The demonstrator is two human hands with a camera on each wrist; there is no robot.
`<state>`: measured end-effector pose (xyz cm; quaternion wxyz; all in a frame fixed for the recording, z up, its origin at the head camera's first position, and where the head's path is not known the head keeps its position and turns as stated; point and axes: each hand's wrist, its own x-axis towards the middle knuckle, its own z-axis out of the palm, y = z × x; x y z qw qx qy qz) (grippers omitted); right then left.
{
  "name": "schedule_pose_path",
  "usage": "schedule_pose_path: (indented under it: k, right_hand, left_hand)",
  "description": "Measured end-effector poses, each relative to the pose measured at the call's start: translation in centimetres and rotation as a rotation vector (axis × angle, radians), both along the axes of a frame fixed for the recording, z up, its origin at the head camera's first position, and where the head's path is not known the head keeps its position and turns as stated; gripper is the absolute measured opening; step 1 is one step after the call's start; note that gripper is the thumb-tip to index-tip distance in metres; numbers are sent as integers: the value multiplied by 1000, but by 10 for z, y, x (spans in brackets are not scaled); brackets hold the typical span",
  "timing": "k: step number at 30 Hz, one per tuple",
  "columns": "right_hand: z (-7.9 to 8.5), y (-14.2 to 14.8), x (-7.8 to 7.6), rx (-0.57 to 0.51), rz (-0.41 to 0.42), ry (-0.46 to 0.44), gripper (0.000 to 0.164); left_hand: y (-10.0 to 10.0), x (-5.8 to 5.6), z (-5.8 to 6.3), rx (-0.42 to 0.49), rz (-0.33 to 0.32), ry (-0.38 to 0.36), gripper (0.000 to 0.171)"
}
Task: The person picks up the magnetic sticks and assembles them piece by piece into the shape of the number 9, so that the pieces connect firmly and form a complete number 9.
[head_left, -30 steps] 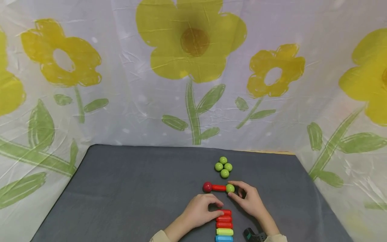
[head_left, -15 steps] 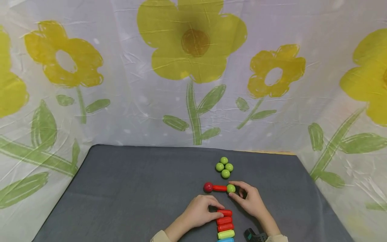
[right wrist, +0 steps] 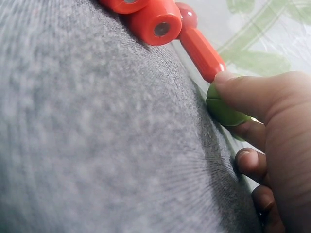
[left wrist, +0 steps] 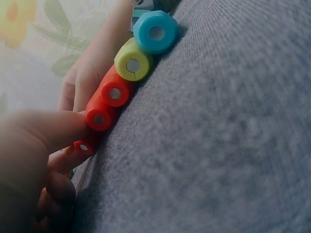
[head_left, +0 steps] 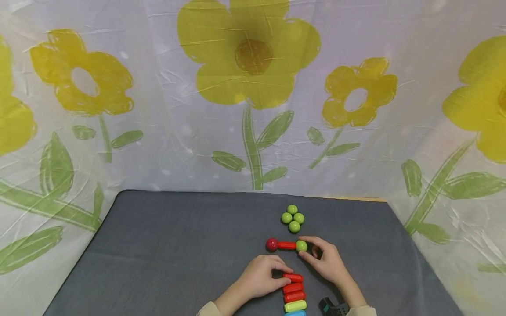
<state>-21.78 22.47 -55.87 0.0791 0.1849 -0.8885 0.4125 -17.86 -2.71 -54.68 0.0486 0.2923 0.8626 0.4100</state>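
My left hand (head_left: 261, 274) pinches the farthest red rod (head_left: 293, 278) of a row between thumb and fingers. Two more red rods, a yellow-green rod (head_left: 295, 306) and a blue rod (left wrist: 156, 32) follow it toward me. Round metal discs show in the rod ends in the left wrist view. My right hand (head_left: 326, 261) holds a green ball (head_left: 301, 245) between thumb and index finger. That ball sits at the right end of another red rod (head_left: 287, 245), whose left end meets a dark red ball (head_left: 272, 244). This piece lies on the dark grey cloth.
Several green balls (head_left: 294, 226) sit in a tight cluster beyond the ball-and-rod piece. A black device (head_left: 332, 307) is strapped at my right wrist. The grey-covered table (head_left: 166, 245) ends at a flower-printed curtain (head_left: 189, 145).
The nearer rods of the row have shifted slightly toward me and tilted, leaving the farthest red rod a little apart. My right hand and the ball-and-rod piece stay almost still.
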Motion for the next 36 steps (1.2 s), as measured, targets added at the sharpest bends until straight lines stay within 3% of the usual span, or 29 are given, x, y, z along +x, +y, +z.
schedule_pose_path:
  k: [7,16,21,26,32,36]
  right_hand:
    - [0,1,-1,1,3,-6,40]
    - [0,0,0,-1,13,-4,39]
    - [0,0,0,-8,13,-8,39]
    - [1,0,-1,-2,4,-12,40]
    - [2,1,0,-7,9,-6,40]
    - [1,0,1,-12,12,-11,39]
  left_hand:
    - [0,0,1,-2,-4,13,18]
    - [-3,1,4,125,25,-57,18]
    - [-14,3,11,200,91,-111,20]
    - [-34,1,14,216,186,-92,20]
    - [-55,-2,6,214,328,-39,19]
    - [-60,-3,0,218,359,-26,18]
